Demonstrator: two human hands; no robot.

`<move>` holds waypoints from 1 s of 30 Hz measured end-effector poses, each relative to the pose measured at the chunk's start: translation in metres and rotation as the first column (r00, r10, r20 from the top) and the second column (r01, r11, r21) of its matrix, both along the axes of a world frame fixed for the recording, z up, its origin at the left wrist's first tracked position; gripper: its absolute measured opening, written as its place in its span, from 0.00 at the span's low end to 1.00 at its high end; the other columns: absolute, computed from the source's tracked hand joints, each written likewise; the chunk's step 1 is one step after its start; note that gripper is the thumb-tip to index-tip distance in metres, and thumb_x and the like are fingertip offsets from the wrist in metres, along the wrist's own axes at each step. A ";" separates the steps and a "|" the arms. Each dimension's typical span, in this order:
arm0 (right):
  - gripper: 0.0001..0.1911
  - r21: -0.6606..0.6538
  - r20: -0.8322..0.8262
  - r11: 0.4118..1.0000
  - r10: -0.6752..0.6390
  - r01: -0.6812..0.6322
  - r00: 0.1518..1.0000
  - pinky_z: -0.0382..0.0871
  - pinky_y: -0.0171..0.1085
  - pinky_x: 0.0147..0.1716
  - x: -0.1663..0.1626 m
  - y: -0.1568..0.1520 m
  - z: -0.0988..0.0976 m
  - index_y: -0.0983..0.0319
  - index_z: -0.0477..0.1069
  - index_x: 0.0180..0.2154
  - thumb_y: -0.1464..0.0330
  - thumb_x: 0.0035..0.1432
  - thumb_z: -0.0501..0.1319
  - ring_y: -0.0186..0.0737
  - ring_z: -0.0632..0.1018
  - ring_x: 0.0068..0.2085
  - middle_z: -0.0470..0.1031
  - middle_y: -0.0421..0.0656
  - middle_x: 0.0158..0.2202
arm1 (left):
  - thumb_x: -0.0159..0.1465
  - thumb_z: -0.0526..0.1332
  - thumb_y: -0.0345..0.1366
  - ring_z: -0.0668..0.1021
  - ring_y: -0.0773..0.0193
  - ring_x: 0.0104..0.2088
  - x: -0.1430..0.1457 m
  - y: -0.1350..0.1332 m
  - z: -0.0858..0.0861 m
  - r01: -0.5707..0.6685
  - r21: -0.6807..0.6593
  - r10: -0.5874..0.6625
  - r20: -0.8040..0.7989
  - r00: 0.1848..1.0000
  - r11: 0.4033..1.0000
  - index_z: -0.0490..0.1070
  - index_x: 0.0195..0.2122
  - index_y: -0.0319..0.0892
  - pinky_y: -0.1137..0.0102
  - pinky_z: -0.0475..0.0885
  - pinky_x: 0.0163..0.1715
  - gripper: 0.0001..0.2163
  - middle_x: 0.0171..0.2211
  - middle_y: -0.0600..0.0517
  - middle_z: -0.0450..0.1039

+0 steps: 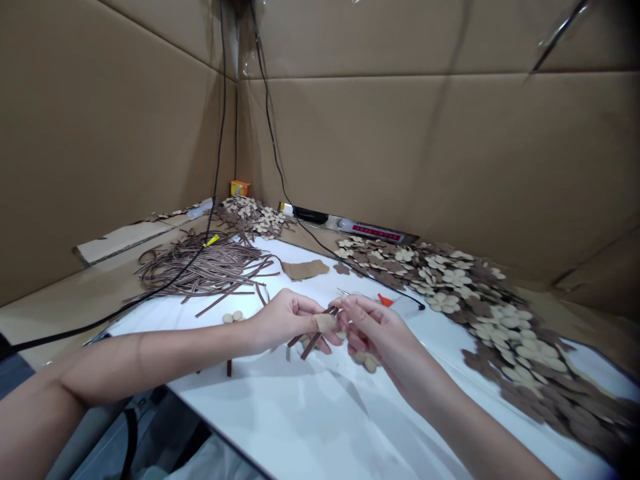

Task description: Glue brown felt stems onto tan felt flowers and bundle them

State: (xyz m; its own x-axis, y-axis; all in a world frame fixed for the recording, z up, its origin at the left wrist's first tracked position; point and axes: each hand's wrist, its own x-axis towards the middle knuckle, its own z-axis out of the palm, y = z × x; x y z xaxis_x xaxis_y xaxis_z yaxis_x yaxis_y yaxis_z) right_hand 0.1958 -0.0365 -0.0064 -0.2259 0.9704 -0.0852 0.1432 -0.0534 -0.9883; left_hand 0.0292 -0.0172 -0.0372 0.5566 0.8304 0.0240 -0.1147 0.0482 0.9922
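Note:
My left hand (295, 321) is closed, pinching a beige flower-shaped cutout (326, 323) between thumb and fingers. A brown strip with pale lines (312, 344) runs over this cutout, its loose ends hanging below the left fingers. My right hand (373, 327) meets the left one, its thumb and forefinger pinched at the strip's upper end; the exact grip is partly hidden. Under the right fingers another beige flower cutout (367, 361) shows, and I cannot tell whether it is held or lies on the table. One more beige flower (233, 317) lies behind my left forearm.
A tangle of striped strips (205, 267) lies at left. Brown and beige flowers (460, 287) spread along the right; another flower heap (255, 217) sits near the corner. An orange-handled tool (385, 300), a brown scrap (305, 269) and a black cable (320, 241) are on the white surface. Cardboard walls surround it.

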 end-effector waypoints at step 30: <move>0.26 0.110 0.133 0.990 -0.100 0.086 0.986 0.53 0.29 0.13 0.008 0.010 -0.010 0.62 0.68 0.23 0.45 0.40 0.63 0.29 0.63 0.16 0.64 0.36 0.16 | 0.62 0.55 0.49 0.76 0.61 0.32 0.001 -0.006 0.002 0.045 0.092 -0.045 -0.005 0.999 0.995 0.71 0.38 0.35 0.72 0.68 0.29 0.20 0.33 0.42 0.76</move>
State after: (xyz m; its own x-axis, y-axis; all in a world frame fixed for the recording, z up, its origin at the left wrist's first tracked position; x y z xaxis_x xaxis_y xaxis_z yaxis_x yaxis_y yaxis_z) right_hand 0.2041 -0.0262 -0.0161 -0.1276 0.9918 -0.0070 0.2775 0.0289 -0.9603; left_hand 0.0301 -0.0229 -0.0357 0.5934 0.7990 0.0970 -0.1112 -0.0380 0.9931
